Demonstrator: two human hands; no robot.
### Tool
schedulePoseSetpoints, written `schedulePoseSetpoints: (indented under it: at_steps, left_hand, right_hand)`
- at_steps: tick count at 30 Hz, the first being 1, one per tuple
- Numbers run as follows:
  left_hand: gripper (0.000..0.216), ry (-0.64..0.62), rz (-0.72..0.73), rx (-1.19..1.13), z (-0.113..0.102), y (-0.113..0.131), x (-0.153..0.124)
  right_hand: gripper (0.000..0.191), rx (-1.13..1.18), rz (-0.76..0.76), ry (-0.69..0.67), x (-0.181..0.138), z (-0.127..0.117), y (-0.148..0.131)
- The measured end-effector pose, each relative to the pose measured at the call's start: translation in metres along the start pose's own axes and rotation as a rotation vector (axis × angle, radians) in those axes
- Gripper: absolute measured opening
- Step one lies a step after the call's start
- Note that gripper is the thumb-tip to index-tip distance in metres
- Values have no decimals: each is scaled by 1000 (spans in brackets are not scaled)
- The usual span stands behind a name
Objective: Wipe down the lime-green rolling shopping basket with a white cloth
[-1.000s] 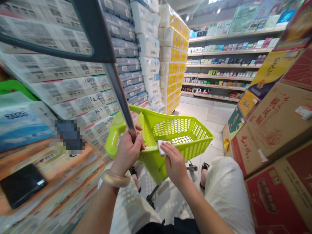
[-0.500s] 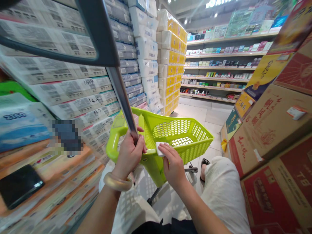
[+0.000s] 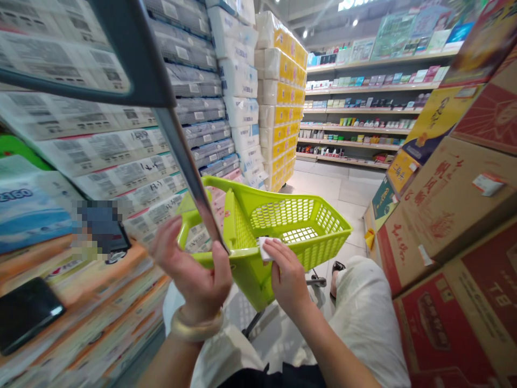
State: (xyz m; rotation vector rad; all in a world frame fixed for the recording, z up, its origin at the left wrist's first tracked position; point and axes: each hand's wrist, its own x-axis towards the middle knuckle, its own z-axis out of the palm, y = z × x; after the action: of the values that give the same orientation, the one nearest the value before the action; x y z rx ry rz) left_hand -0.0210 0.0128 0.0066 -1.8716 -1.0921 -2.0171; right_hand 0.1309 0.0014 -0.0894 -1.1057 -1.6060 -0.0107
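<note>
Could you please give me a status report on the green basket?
Left hand open by metal pole, contact unclear. Right hand holding white cloth or tissue on near rim of green basket. Pole crosses basket's left end in view.

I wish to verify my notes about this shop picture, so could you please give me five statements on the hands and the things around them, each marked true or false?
1. The right hand holds a white tissue at the rim of the green basket. True.
2. The left hand is closed tightly around the metal pole. False: its fingers are spread open beside the pole.
3. The golden bracelet is on the right wrist. False: it is on the left wrist.
4. A black flat device lies on orange packages at the person's left. True.
5. The cardboard boxes are left of the basket. False: they are to its right.
</note>
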Motion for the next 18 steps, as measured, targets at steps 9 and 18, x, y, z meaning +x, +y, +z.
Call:
schedulePoseSetpoints:
  at_steps: [9, 18]
  left_hand:
    - [60, -826, 229, 290, 13, 6, -41]
    - [44, -909, 206, 618, 27, 9, -52]
  right_hand:
    - [48, -41, 48, 33, -4, -3, 21]
    - [51, -47, 56, -4, -6, -5, 34]
